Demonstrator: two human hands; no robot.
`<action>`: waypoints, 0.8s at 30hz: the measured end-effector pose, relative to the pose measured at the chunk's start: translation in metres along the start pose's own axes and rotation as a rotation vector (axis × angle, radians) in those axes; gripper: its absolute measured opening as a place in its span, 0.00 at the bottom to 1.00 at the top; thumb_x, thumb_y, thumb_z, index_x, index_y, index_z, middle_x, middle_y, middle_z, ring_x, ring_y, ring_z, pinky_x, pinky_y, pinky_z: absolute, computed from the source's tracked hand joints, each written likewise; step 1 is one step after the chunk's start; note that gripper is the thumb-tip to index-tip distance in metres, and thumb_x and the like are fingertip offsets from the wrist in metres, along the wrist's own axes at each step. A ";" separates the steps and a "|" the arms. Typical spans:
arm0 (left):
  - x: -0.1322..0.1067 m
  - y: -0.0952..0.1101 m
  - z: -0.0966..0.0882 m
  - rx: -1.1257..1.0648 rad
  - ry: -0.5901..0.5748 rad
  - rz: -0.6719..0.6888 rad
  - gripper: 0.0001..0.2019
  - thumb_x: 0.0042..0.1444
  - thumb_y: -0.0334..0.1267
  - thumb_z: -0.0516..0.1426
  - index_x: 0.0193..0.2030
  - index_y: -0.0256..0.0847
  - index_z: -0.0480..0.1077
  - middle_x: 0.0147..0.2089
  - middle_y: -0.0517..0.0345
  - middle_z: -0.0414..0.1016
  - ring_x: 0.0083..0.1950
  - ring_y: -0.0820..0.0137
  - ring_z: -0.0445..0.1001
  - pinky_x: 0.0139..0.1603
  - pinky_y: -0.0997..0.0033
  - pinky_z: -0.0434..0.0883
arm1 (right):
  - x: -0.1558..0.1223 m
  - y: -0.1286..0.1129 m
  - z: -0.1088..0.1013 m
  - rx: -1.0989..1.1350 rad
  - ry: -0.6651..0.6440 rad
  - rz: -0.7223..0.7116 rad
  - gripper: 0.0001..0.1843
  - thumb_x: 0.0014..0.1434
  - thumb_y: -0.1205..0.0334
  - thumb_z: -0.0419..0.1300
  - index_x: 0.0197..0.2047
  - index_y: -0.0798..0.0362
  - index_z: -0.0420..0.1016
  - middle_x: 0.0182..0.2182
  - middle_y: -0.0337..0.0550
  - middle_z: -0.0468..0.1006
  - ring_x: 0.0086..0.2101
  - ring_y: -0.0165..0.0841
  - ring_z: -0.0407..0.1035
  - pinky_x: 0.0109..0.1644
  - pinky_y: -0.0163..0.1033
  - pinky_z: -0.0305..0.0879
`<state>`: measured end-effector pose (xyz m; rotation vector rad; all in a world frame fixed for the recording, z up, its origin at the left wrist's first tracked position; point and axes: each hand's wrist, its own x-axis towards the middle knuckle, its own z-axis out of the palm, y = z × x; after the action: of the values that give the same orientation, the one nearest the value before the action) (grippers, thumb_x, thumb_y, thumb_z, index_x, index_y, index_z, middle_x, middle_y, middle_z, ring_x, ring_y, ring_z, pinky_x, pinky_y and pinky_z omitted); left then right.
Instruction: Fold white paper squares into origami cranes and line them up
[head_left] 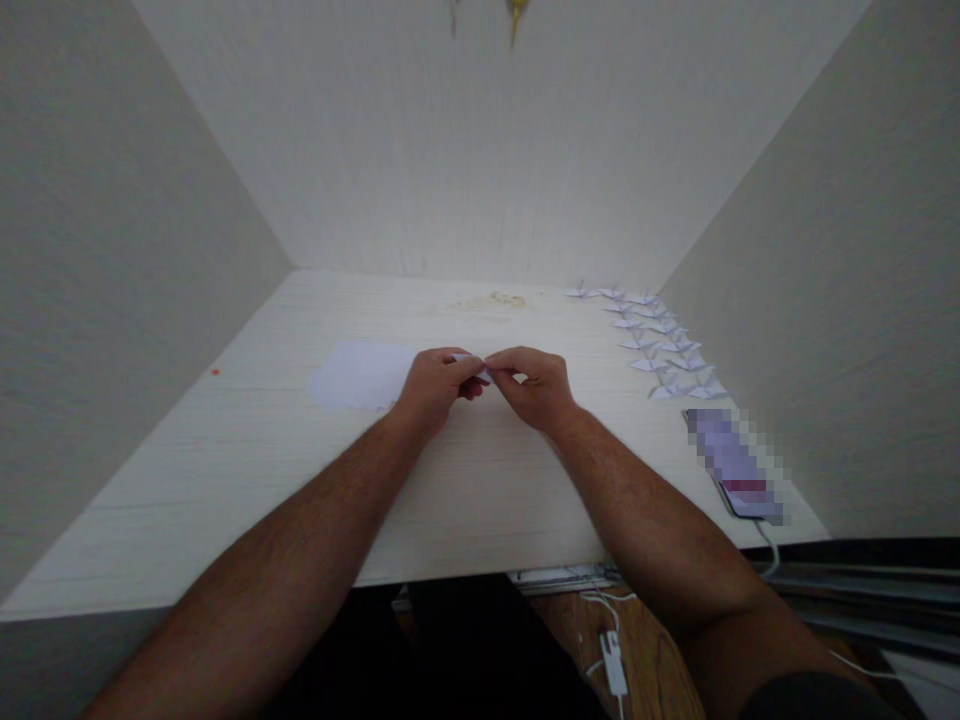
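Note:
Between my two hands, just above the middle of the table, is a small piece of folded white paper. My left hand is closed on its left part, thumb on top and fingers curled underneath. My right hand pinches the paper's right end between thumb and forefinger. The hands hide much of the paper, so its full shape cannot be made out. Left of my left hand lie white paper sheets, flat on the table. Several folded white paper cranes stand in rows at the right.
A phone, its screen blurred out, lies by the table's right edge with a white cable. Walls enclose the white table at the back and sides. A white power strip is below the front edge.

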<state>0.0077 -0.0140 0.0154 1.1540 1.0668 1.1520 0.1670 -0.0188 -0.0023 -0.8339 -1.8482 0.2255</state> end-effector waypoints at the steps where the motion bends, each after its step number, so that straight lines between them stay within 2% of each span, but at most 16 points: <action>1: 0.000 -0.001 0.000 -0.005 -0.005 -0.006 0.06 0.43 0.34 0.62 0.20 0.35 0.72 0.18 0.56 0.71 0.19 0.75 0.67 0.20 0.75 0.62 | 0.000 0.000 -0.001 0.014 0.002 -0.004 0.08 0.59 0.69 0.59 0.36 0.51 0.80 0.33 0.41 0.83 0.34 0.30 0.77 0.40 0.36 0.73; 8: -0.001 0.001 0.000 -0.115 -0.025 -0.059 0.07 0.42 0.35 0.62 0.20 0.35 0.71 0.19 0.57 0.72 0.19 0.75 0.68 0.21 0.74 0.63 | 0.004 0.000 -0.003 0.027 -0.038 0.034 0.08 0.59 0.68 0.59 0.35 0.49 0.80 0.34 0.39 0.84 0.36 0.30 0.78 0.43 0.37 0.74; 14: -0.002 0.002 0.000 -0.152 -0.030 -0.069 0.10 0.42 0.38 0.66 0.25 0.33 0.73 0.23 0.55 0.74 0.22 0.75 0.70 0.23 0.74 0.65 | 0.006 -0.001 -0.004 0.092 -0.046 0.035 0.08 0.58 0.67 0.59 0.35 0.48 0.81 0.37 0.41 0.84 0.39 0.31 0.78 0.47 0.40 0.74; 17: -0.001 0.001 -0.001 -0.114 -0.009 -0.060 0.10 0.43 0.39 0.66 0.26 0.33 0.73 0.23 0.55 0.74 0.22 0.74 0.71 0.24 0.74 0.66 | 0.007 -0.003 -0.004 0.168 -0.043 0.163 0.07 0.57 0.65 0.61 0.34 0.48 0.81 0.37 0.41 0.84 0.38 0.32 0.78 0.43 0.39 0.74; 20: -0.002 0.002 -0.002 -0.050 0.013 -0.005 0.10 0.45 0.39 0.66 0.30 0.34 0.75 0.24 0.56 0.75 0.23 0.73 0.73 0.25 0.73 0.69 | 0.009 -0.004 -0.002 0.267 0.024 0.375 0.06 0.56 0.62 0.61 0.34 0.50 0.80 0.32 0.41 0.83 0.33 0.30 0.76 0.37 0.37 0.73; 24: -0.002 0.002 -0.004 -0.024 0.005 0.099 0.12 0.45 0.39 0.66 0.35 0.35 0.75 0.27 0.54 0.78 0.29 0.69 0.77 0.33 0.69 0.75 | 0.011 0.001 0.001 0.384 0.045 0.594 0.08 0.53 0.58 0.64 0.31 0.53 0.78 0.25 0.40 0.80 0.26 0.29 0.73 0.32 0.37 0.72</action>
<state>0.0037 -0.0157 0.0168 1.1966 1.0057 1.2421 0.1643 -0.0113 0.0053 -1.0786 -1.4074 0.8969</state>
